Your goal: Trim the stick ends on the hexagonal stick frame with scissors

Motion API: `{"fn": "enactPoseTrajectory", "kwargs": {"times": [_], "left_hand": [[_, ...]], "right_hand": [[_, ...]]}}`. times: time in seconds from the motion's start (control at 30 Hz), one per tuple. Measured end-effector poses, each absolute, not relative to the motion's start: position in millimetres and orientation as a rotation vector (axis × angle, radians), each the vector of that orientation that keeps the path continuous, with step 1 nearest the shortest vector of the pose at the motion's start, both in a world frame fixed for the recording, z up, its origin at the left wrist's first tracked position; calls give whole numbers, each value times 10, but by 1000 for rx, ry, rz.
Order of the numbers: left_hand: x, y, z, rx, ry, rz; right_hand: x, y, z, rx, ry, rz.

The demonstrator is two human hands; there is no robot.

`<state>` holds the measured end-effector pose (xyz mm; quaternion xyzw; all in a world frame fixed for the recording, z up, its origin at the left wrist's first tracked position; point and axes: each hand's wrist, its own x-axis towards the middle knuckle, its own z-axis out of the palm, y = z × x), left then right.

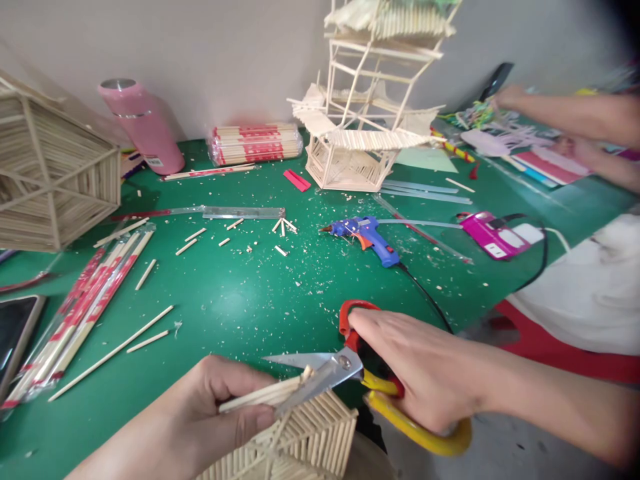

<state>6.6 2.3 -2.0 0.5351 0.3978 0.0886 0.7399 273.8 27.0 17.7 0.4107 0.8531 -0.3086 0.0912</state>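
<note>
My left hand (215,407) pinches a few short wooden sticks (270,392) between thumb and fingers. In my right hand (415,360) are scissors (345,362) with red and yellow handles. Their blades stand apart around the ends of the sticks. Below both hands, at the bottom edge, is a panel of wooden sticks (320,433) laid in wedge-shaped sections; part of it is hidden by my left hand. Beyond the scissors lies a blue glue gun (367,235) with an orange trigger.
A tiered stick tower (360,140) stands at the back, with wrapped sticks (257,143) and a pink bottle (145,127) to its left. A larger stick panel (50,173) leans at far left. A magenta power strip (495,235) lies right. Another person's arms (575,110) reach over colored materials.
</note>
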Motion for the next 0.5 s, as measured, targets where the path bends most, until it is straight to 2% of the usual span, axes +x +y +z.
{"fn": "enactPoseTrajectory", "kwargs": {"times": [0.5], "left_hand": [[64,21,-33,1084,827,161]], "right_hand": [[2739,262,56,1194,2591,-915]]}}
